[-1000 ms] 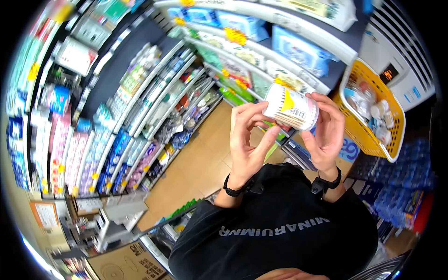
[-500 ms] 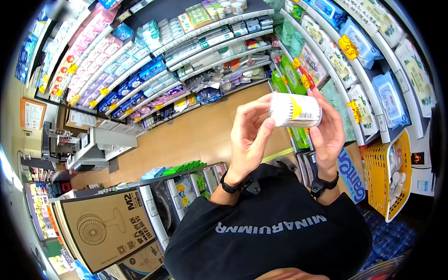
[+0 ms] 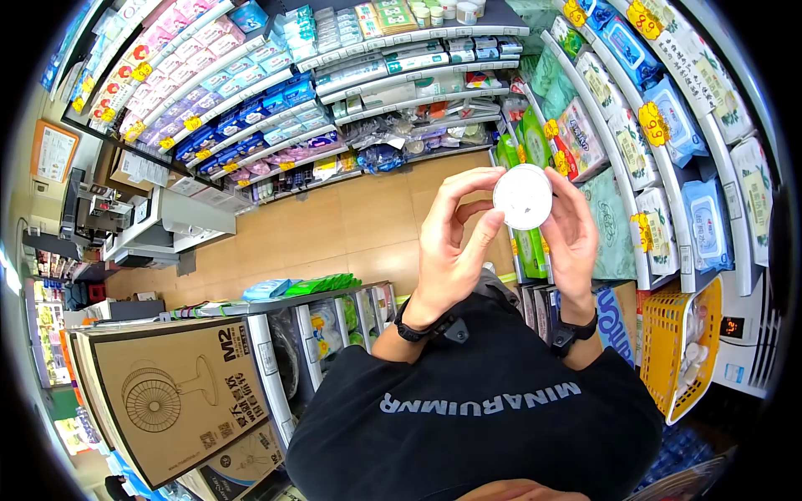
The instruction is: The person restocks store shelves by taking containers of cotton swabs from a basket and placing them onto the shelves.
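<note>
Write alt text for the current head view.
A person's left hand and right hand hold a white container between them, its round end facing the viewer, in a shop aisle. Stocked shelves curve behind; a yellow basket is at right, a cardboard fan box at lower left.

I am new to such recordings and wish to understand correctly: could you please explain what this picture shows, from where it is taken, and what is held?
No machine is here: the left hand and right hand are a person's own, bare. The camera is worn on this person's head, looking forward and down, so the black top fills the lower part. Together the hands hold a round white container, one flat end facing the camera; its contents are hidden. Beyond are shelves of packaged goods. At the picture's right is a yellow basket; at its left, a fan-printed cardboard box.
</note>
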Action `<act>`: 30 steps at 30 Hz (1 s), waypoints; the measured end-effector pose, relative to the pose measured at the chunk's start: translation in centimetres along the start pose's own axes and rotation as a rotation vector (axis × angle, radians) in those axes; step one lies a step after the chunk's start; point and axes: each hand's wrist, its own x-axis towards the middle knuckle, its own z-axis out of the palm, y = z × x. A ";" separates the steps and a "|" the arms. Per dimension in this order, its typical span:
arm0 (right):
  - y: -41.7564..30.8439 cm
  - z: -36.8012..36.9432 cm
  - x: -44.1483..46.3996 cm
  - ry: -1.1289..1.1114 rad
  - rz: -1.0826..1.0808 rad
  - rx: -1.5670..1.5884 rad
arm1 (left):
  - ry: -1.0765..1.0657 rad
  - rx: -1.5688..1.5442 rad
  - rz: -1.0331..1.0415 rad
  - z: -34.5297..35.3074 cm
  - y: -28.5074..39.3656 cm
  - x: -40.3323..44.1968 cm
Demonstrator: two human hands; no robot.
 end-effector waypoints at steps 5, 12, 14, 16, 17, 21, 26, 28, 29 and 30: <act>0.5 0.0 0.5 0.005 0.061 0.021 | -0.035 0.126 0.046 -0.2 0.2 0.9; 1.2 -0.7 1.4 0.001 0.054 0.122 | -0.116 0.258 0.042 -0.1 0.0 1.9; 1.2 -0.7 1.7 0.023 0.033 0.175 | -0.117 0.326 0.053 0.1 0.0 2.1; 1.5 -1.1 1.9 0.038 0.045 0.163 | -0.132 0.349 0.052 0.3 0.0 2.2; 1.6 -1.2 2.0 0.041 0.053 0.151 | -0.138 0.375 0.059 0.4 0.0 2.2; 1.1 -0.7 2.6 0.091 0.091 0.125 | -0.168 0.424 0.020 0.6 -0.2 2.2; 1.7 -1.1 2.8 0.073 0.108 0.038 | -0.115 0.415 0.021 1.1 -1.4 1.8; 1.9 -1.3 2.8 0.054 0.120 -0.007 | -0.120 0.433 0.019 1.2 -1.4 2.0; 1.9 -1.4 2.9 0.051 0.134 0.082 | -0.125 0.451 0.018 1.2 -1.4 2.1; 1.9 -1.3 2.8 0.048 0.148 0.172 | -0.123 0.452 0.017 1.2 -1.5 2.3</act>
